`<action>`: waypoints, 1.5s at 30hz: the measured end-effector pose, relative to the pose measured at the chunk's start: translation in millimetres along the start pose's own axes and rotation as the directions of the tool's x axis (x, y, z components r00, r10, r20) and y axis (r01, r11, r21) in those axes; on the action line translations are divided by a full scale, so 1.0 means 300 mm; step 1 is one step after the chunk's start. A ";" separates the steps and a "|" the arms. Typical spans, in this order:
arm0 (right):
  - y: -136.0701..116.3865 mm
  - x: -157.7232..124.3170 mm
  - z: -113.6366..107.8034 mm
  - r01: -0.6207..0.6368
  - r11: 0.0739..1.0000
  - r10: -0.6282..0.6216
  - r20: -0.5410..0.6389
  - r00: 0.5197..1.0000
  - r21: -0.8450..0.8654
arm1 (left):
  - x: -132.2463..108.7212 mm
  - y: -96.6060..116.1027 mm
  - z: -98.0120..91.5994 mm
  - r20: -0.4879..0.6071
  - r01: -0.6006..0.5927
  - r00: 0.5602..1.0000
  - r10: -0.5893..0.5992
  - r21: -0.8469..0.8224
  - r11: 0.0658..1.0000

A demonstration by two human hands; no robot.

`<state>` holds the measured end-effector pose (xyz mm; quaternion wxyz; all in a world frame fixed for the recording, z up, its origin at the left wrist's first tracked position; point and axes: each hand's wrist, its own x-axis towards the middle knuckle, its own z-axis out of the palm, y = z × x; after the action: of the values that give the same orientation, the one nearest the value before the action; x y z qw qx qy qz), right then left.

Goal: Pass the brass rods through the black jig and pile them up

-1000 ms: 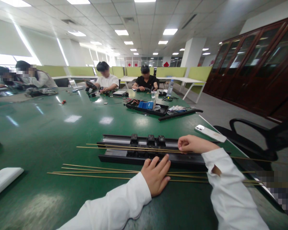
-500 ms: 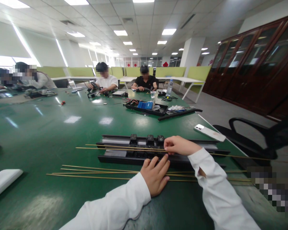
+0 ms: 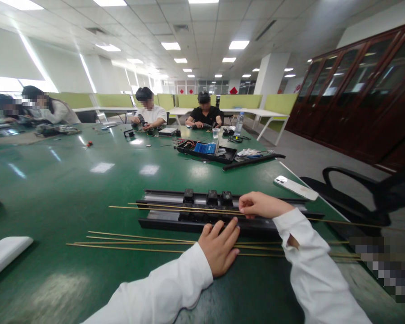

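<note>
My right hand (image 3: 258, 204) is closed in a pinch on a thin brass rod (image 3: 137, 204) above a black rail assembly (image 3: 205, 225). A second thin rod (image 3: 121, 207) runs close alongside it. The pinched rod extends to the right past my wrist. With fingers spread, my left hand (image 3: 219, 247) lies across the near side of the rails, its fingertips at the near black rail. Several more brass rods (image 3: 121, 244) lie on the green table, passing under my left hand. Small black blocks (image 3: 212, 197) sit along the rails.
A white phone (image 3: 295, 187) lies by the table's right edge, near a black chair (image 3: 351, 180). Farther back are a black tray (image 3: 205, 152) with blue parts, a black strip (image 3: 253, 161) and a bottle (image 3: 239, 123). A white object (image 3: 8, 256) is at left. Several people sit around the table.
My right hand has moved a little to the right, and the pinched rod has slid right with it. My left hand stays in place.
</note>
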<state>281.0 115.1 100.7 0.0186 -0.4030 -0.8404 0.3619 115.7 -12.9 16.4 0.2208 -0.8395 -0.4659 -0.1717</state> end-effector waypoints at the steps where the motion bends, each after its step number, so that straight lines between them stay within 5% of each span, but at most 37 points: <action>1: 0.003 -0.001 -0.002 -0.001 1.000 0.001 0.001 1.000 0.004 | 0.000 -0.001 0.000 0.003 -0.002 1.000 0.002 -0.003 1.000; 15: 0.074 -0.028 -0.034 -0.072 0.993 0.069 0.038 0.997 0.098 | -0.011 -0.008 0.005 0.009 -0.006 1.000 0.006 -0.006 1.000; 19: 0.086 -0.041 -0.054 -0.038 0.995 0.042 -0.050 0.998 0.089 | -0.012 -0.011 0.005 0.035 -0.003 0.999 0.004 -0.027 1.000; 32: -0.015 0.021 0.022 0.058 0.998 -0.058 0.008 0.998 0.008 | 0.002 -0.005 -0.003 0.022 -0.005 1.000 0.006 -0.005 1.000; 45: 0.007 0.004 0.000 0.003 1.000 -0.004 0.020 1.000 0.016 | -0.002 -0.004 0.003 0.039 -0.002 0.999 0.003 -0.025 1.000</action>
<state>281.6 116.9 99.2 0.0141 -0.3978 -0.8384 0.3723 114.4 -12.4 15.6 0.2013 -0.8460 -0.4669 -0.1607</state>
